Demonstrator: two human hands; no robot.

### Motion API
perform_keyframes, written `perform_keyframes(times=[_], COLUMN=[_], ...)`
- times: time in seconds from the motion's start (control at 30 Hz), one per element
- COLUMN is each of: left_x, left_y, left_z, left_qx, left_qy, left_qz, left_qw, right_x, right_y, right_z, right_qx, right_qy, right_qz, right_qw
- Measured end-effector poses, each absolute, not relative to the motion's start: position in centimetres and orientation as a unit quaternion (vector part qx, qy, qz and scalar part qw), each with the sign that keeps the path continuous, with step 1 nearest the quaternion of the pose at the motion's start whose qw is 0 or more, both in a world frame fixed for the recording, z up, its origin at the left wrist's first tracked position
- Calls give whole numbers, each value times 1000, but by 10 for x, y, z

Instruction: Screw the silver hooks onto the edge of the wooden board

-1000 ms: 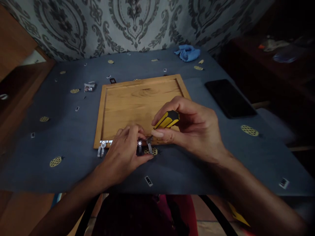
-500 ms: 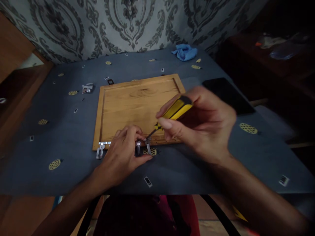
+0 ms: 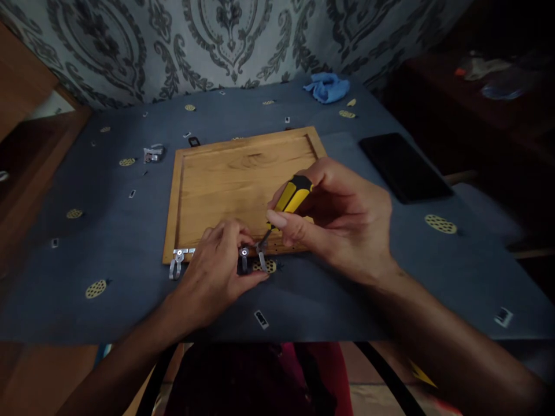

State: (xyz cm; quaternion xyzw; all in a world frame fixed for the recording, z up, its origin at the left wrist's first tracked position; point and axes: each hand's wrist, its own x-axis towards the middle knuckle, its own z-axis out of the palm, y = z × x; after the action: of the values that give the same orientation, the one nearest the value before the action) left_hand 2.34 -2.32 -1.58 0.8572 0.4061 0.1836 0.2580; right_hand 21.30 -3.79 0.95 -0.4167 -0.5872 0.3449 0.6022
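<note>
Screwdriver gripped in closed fingers of right hand, slanting from one o'clock to seven, toward metal hook at near edge of wooden panel. From right fingertips, lies between six and seven o'clock, long axis almost twelve to six. Nearer to bent left hand; cannot tell its exact grip.

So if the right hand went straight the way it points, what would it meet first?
Likely the metal hook at the tip of its screwdriver; the left hand is close, though, and depth is unclear.
</note>
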Motion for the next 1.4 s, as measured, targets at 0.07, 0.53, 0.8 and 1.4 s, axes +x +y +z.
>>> perform_keyframes(times=[0.07, 0.53, 0.8, 1.4], left_x=[23, 25, 25, 24], left_y=[-23, -23, -23, -23], left_z=[-16, -15, -16, -14], left_qx=[856, 853, 853, 853], left_qy=[406, 412, 409, 410], left_qz=[184, 178, 187, 172], left_qw=[260, 265, 263, 275], right_x=[213, 221, 222, 218], right_y=[-38, -36, -36, -39], right_z=[9, 12, 13, 13], right_qx=[-417, -405, -358, -397], right_qy=[-594, -656, -659, -593], right_qz=[340, 341, 390, 376], right_qw=[598, 538, 534, 591])
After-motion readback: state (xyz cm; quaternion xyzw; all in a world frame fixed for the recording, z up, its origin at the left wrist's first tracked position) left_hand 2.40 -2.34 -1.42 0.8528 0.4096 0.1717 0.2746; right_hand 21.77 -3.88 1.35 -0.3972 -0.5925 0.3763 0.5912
